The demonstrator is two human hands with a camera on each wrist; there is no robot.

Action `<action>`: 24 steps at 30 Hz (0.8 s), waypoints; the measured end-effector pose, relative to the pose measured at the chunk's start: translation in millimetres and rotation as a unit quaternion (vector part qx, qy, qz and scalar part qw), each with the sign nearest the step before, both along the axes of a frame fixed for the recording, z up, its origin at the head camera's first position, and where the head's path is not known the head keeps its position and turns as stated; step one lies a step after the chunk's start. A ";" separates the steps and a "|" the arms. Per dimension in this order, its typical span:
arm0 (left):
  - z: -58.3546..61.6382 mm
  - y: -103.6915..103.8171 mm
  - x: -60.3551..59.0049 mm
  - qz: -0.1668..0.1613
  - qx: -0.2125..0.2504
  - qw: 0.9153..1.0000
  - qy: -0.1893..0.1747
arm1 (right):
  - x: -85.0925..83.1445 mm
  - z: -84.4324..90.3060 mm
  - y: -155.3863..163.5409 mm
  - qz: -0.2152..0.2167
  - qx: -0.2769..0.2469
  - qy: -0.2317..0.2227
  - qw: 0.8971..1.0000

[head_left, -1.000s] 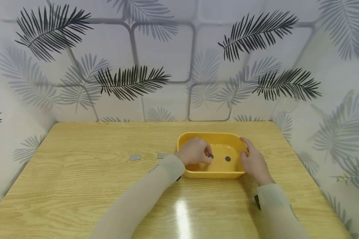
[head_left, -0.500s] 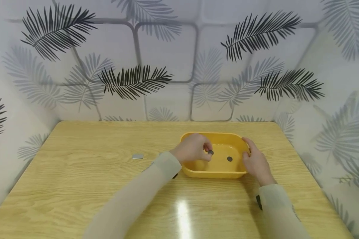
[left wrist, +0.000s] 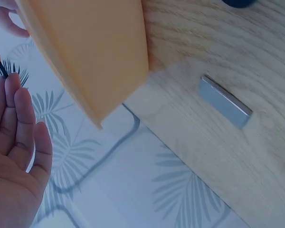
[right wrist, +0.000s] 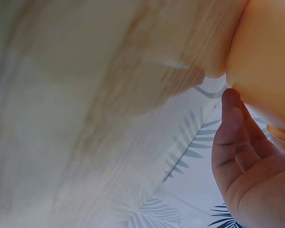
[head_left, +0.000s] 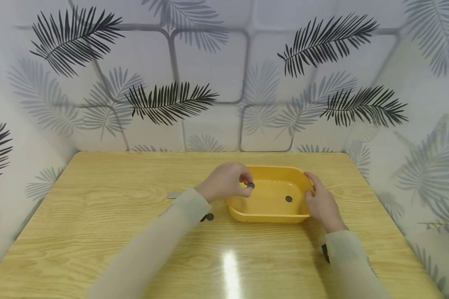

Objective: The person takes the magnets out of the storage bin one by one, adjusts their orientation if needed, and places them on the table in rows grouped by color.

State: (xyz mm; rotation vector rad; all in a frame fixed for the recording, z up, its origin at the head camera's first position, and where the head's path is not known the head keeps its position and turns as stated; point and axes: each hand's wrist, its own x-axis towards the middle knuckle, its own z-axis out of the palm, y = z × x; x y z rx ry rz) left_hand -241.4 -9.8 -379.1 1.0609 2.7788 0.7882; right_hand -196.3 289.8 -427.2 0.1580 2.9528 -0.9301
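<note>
My left hand pinches a small dark round disc between thumb and fingertips, above the left end of a yellow plastic bin. A second dark disc lies on the bin's floor, toward the right. With my right hand I grip the bin's right rim; in the right wrist view its fingers lie along the outer wall. On the table left of the bin is a flat grey rectangular piece, partly behind my left sleeve. The left wrist view shows a shiny grey rectangular piece on the wood.
Another dark disc lies on the wooden table, beside the left cuff and near the bin's front left corner. Behind the table's far edge stands a wall with a leaf pattern, which continues on both sides.
My left hand has moved left and a little up with the pinched disc, from inside the bin to its left end. A disc on the table has come into view. The right hand keeps its grip.
</note>
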 end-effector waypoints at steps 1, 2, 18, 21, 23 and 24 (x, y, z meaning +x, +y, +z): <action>0.7 -3.5 0.5 0.003 0.002 1.000 0.002 | -0.2 0.0 0.0 0.001 -0.001 0.001 1.000; 1.4 -7.3 1.1 0.006 0.004 1.000 0.002 | -0.4 -0.2 0.1 0.001 -0.001 0.001 1.000; -6.4 -70.4 4.4 0.065 0.023 0.998 -0.002 | -0.7 0.0 -1.0 -0.001 0.003 -0.001 1.000; -8.3 -79.5 5.1 0.074 0.018 0.997 -0.007 | -0.4 -0.1 -1.2 0.000 0.004 -0.003 1.000; -9.2 -85.6 6.2 0.079 0.016 0.997 -0.012 | -0.1 0.0 -1.6 0.000 0.005 -0.003 1.000; -10.0 -88.8 6.6 0.081 0.017 0.997 -0.013 | 0.0 0.0 -1.9 0.000 0.007 -0.001 1.000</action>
